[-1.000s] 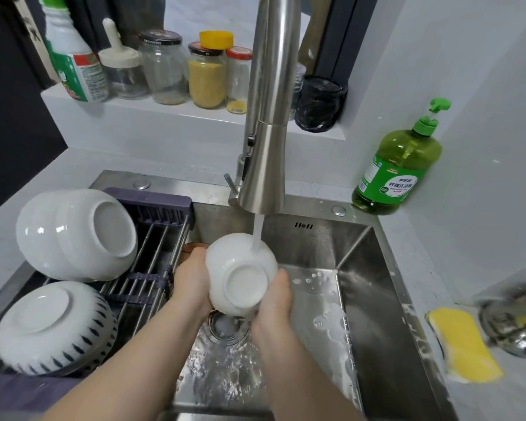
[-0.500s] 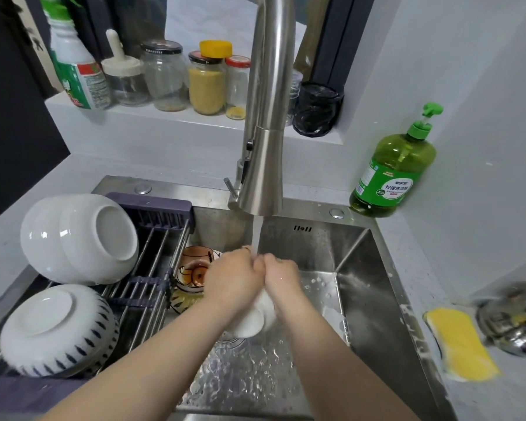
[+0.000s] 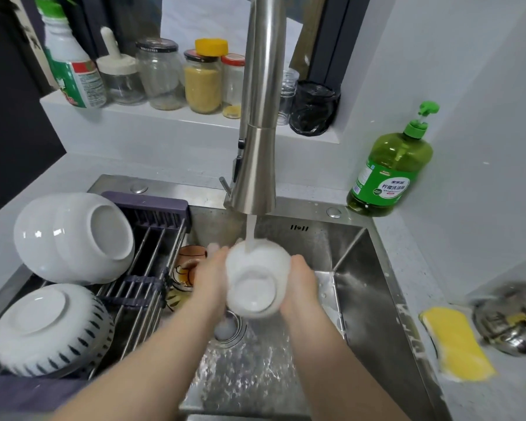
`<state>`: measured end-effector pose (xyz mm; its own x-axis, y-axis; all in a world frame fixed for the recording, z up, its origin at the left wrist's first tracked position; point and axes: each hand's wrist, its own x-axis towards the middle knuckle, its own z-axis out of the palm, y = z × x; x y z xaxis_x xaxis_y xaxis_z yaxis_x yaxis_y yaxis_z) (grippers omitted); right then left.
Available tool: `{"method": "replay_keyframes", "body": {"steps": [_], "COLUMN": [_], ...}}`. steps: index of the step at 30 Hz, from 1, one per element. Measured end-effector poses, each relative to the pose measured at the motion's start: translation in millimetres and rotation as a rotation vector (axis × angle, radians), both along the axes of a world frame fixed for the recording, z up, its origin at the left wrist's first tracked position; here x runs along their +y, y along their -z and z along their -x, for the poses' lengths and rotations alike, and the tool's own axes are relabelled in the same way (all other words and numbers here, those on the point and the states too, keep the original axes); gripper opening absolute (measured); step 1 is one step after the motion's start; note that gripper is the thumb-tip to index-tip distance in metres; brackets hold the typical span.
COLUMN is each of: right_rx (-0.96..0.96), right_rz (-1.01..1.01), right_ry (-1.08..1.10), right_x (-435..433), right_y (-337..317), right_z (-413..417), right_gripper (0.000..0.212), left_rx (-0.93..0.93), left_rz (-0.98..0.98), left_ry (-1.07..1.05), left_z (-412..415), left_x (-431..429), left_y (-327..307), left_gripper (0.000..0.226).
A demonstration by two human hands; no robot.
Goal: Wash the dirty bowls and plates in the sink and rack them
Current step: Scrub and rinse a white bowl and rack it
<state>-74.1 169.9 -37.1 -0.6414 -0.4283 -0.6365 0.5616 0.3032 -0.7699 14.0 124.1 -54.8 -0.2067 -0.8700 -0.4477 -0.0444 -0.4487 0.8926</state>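
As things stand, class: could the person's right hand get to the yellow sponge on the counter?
Likely yes, once freed: the right hand holds the white bowl under the tap, but the yellow sponge lies uncovered on the counter to its right, with only the sink's edge between.

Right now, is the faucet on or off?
On. A stream of water falls from the tall brushed-steel faucet onto the small white ceramic bowl, held between the left hand and right hand.
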Motion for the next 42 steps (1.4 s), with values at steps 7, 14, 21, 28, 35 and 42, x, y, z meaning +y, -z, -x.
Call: {"method": "replay_keyframes", "body": {"steps": [7, 14, 21, 28, 35, 42], "right_rx": [-0.368, -0.213, -0.016, -0.214, -0.185, -0.206], "right_rz": [0.24, 0.147, -0.019, 0.068, 0.049, 0.038], "right_ry": [0.26, 0.1, -0.05, 0.104, 0.13, 0.116], "right_x": [-17.4, -17.1, -17.0, -17.7, -12.5, -8.9], "right_y": [10.2, 5.5, 10.5, 25.0, 30.5, 32.7], "right_z": [-7.2, -7.9, -2.6, 10.2, 4.2, -2.2], "right_gripper": [0.029, 0.032, 0.031, 0.025, 0.026, 0.025], "left_rx": [0.083, -0.239, -0.346, -0.279, -0.285, -0.304], "left_rz": [0.246, 0.699, 0.392, 0.642, 0.732, 0.681], "left_ry": [-0.304, -0.042, 0.57, 0.631, 0.53, 0.542], "left_z": [19.2, -6.0, -10.2, -24.9, -22.2, -23.0], "left_x": [46.2, 22.3, -22.5, -2.8, -0.6, 0.7], "left_y": [13.1, 4.2, -21.4, 11.0, 20.1, 23.1], "left_gripper": [0.048, 0.049, 0.022, 0.079, 0.052, 0.051]}}
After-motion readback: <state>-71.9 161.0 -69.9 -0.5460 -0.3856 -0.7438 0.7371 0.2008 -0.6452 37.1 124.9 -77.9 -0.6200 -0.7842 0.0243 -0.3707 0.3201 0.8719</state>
